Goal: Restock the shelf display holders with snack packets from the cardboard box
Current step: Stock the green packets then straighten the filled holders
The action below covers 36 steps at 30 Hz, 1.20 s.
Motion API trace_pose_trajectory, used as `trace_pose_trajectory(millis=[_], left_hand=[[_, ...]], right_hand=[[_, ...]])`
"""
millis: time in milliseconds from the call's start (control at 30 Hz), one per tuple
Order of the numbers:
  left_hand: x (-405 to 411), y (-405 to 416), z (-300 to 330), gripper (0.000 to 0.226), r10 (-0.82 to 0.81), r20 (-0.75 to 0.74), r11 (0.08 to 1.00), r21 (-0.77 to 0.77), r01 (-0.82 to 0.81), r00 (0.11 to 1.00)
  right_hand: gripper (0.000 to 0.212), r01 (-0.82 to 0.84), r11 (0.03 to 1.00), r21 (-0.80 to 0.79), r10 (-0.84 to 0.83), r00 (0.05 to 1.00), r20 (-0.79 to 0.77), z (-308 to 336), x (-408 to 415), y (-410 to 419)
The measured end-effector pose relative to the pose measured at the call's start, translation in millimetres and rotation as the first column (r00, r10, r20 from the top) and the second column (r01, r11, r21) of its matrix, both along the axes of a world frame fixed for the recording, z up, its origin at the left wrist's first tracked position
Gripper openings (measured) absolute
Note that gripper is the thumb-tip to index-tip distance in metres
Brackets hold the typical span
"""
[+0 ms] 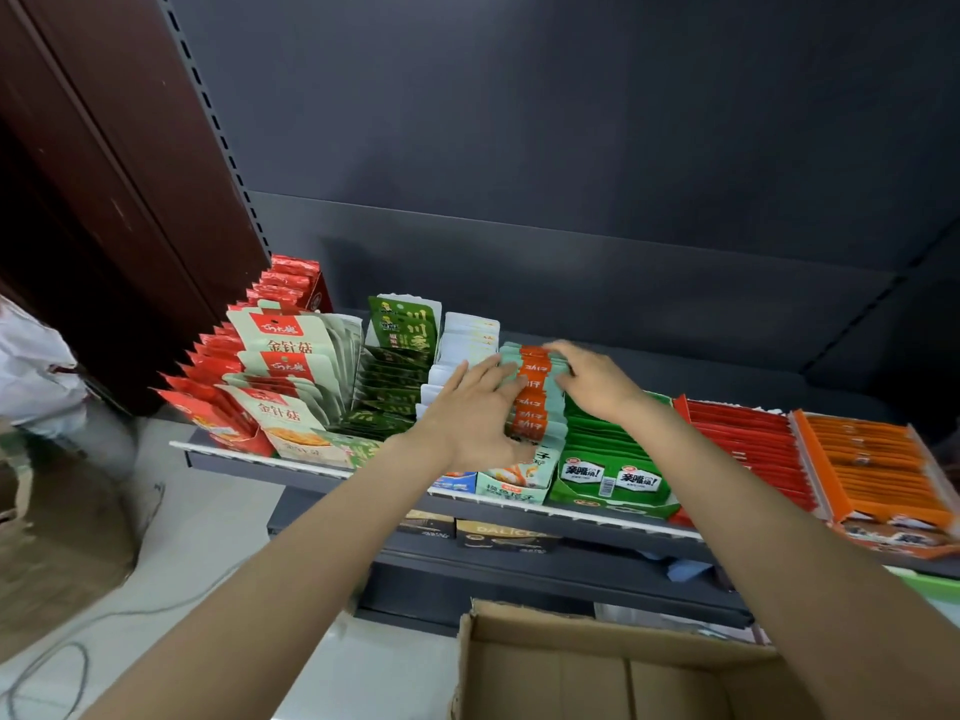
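While fingers lie straight, both hands (pixel 470 413) press packets (pixel 535 392).

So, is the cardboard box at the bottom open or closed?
Open. The cardboard box has its top flap raised, and its brown inside is visible. Whether packets remain inside, I cannot tell.

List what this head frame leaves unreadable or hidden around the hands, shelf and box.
- Box: cut off by the bottom edge; any contents unseen.
- Mint packets: row partly covered by the left hand and right hand; count unclear.
- Blue holder: mostly hidden behind the left wrist.
- Lower shelf: goods shadowed, label barely legible.
- Orange packets: print too blurred to read.
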<state>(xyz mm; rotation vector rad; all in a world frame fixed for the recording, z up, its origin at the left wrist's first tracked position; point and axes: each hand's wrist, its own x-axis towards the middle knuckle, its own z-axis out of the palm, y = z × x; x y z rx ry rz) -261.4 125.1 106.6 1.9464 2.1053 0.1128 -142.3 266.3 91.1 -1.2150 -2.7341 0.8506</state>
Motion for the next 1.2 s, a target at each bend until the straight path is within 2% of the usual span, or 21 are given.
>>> trace_pose_trajectory(millis=[67, 100, 167, 200, 267, 367, 533, 633, 733, 767, 833, 933, 1067, 1133, 1200], left_hand=[[-9.9, 5.9, 7.5, 0.058, 0.027, 0.168, 0.993, 0.106, -0.045, 0.985], [-16.7, 10.9, 9.3, 0.047, 0.034, 0.207, 0.982, 0.173, -0.070, 0.978], [-30.6, 23.5, 10.7, 0.038, 0.041, 0.228, 0.962, 0.255, -0.101, 0.973], [-35.6, 30.2, 10.7, 0.039, 0.030, 0.218, 0.964, 0.251, -0.086, 0.975], [-40.5, 43.9, 8.9, 0.043, -0.053, 0.157, 0.986, 0.167, 0.027, 0.986], [-42.5, 59.8, 2.8, 0.047, -0.182, 0.041, 0.983, 0.036, 0.181, 0.982], [-52.2, 70.7, -4.9, 0.049, -0.180, -0.004, 0.983, 0.036, 0.180, 0.984], [-51.6, 69.7, -3.4, 0.049, -0.180, 0.037, 0.979, 0.101, 0.175, 0.983], [-53.0, 65.5, -3.7, 0.029, -0.223, 0.208, 0.962, 0.202, 0.181, 0.952], [-54.6, 65.3, -5.9, 0.021, -0.240, 0.225, 0.957, 0.220, 0.191, 0.944], [-58.1, 66.9, -10.0, 0.018, -0.243, 0.198, 0.961, 0.179, 0.209, 0.950], [-58.8, 70.8, -10.0, 0.031, -0.221, 0.128, 0.975, 0.055, 0.216, 0.967], [-52.5, 72.0, -3.2, 0.026, -0.228, 0.062, 0.973, 0.044, 0.226, 0.972], [-49.8, 70.7, -0.7, 0.020, -0.230, 0.049, 0.973, 0.048, 0.228, 0.972], [-49.2, 71.1, -1.0, 0.023, -0.239, -0.008, 0.971, 0.025, 0.239, 0.971]], right_hand=[[0.050, 0.098, 0.995, -0.021, -0.099, 0.990, -0.101, -0.2, 2.8, -8.5], [0.046, 0.156, 0.987, 0.023, -0.150, 0.973, -0.174, -0.8, 4.7, -13.7], [0.027, 0.256, 0.958, 0.127, -0.208, 0.929, -0.307, -3.0, 9.1, -23.3], [0.018, 0.266, 0.953, 0.145, -0.210, 0.926, -0.314, -3.6, 11.0, -28.1], [0.009, 0.212, 0.971, 0.113, -0.182, 0.956, -0.231, -3.1, 13.4, -36.7], [0.023, 0.204, 0.979, 0.001, -0.201, 0.967, -0.154, 3.9, 10.5, -41.7], [0.034, 0.248, 0.966, -0.075, -0.249, 0.969, -0.005, 18.0, -0.2, -31.0], [0.031, 0.240, 0.971, -0.019, -0.236, 0.966, 0.106, 19.7, -10.0, -25.5], [0.019, 0.258, 0.965, 0.044, -0.262, 0.948, 0.182, 15.0, -20.3, -24.7], [0.016, 0.264, 0.963, 0.062, -0.271, 0.942, 0.199, 13.3, -22.1, -25.5], [0.012, 0.252, 0.962, 0.101, -0.269, 0.936, 0.226, 12.1, -23.0, -27.6], [0.010, 0.198, 0.969, 0.149, -0.231, 0.938, 0.257, 12.1, -21.2, -32.0], [0.012, 0.115, 0.960, 0.257, -0.195, 0.929, 0.314, 7.6, -21.1, -37.7], [0.014, 0.106, 0.943, 0.314, -0.204, 0.934, 0.295, 7.5, -20.1, -39.5], [0.015, 0.123, 0.927, 0.355, -0.212, 0.951, 0.225, 7.2, -17.2, -41.8]])
